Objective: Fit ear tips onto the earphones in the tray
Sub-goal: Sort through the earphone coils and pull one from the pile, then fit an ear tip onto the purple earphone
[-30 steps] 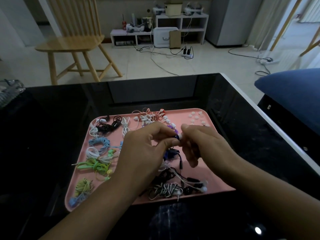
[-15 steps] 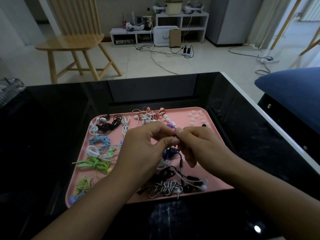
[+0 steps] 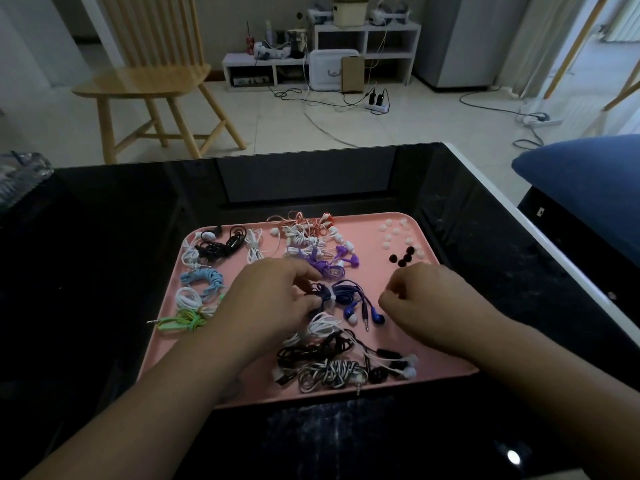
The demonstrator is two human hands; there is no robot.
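A pink tray [image 3: 446, 355] on the black table holds several bundled earphones. In its middle lies a dark blue earphone bundle [image 3: 341, 294]; one of its two buds [image 3: 352, 317] shows a white tip. My left hand [image 3: 270, 299] is low over the tray and its fingertips pinch the bundle's left end. To the right of the buds hovers my right hand [image 3: 429, 299], fingers loosely curled, with nothing visible in them. Loose white ear tips [image 3: 394, 233] and black ear tips [image 3: 401, 259] sit in the tray's far right corner.
Other bundles fill the tray: purple [image 3: 327, 261], light blue [image 3: 204, 277], green [image 3: 183, 322], black-and-white striped [image 3: 332, 374]. The table's white edge [image 3: 540, 233] runs along the right. A wooden chair [image 3: 152, 81] stands on the floor beyond, and a glass dish [image 3: 20, 174] is at far left.
My hands, joined together above the tray around a blue earbud, have separated. The blue earphones now lie on the tray and my right hand has drawn away to the right.
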